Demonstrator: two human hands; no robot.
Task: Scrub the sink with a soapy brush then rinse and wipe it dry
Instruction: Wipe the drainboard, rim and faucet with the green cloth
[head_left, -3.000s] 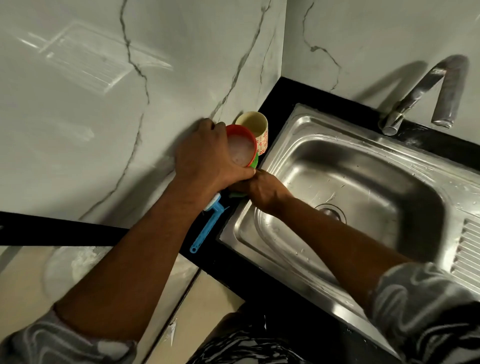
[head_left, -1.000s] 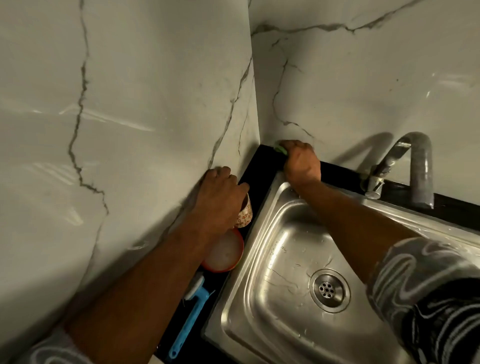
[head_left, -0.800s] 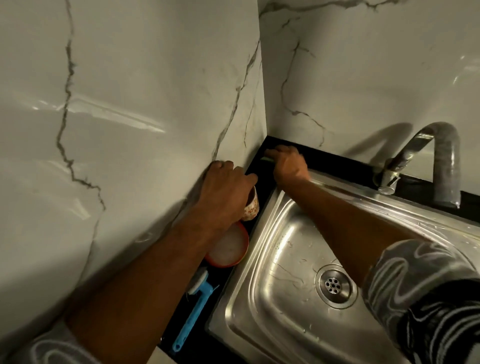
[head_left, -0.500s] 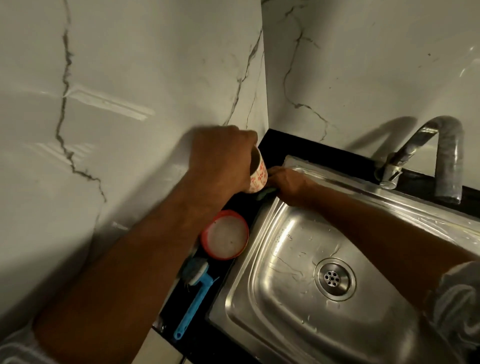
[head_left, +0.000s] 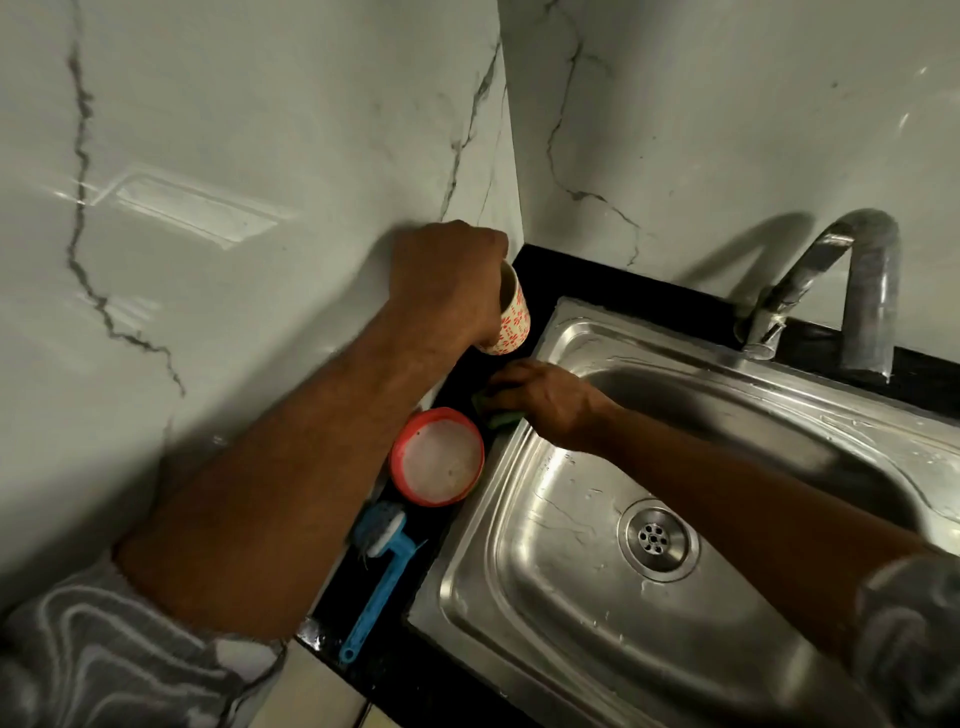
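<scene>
Fingers of the left hand wrap a patterned cup, held tilted above the black worktop near the wall corner. The right hand grips a green pad on the worktop at the left rim of the sink. Just beside the pad stands a red bowl of cloudy liquid. The blue brush lies on the worktop next to the bowl.

left hand raised, gripping | right hand low, fingers curled
</scene>
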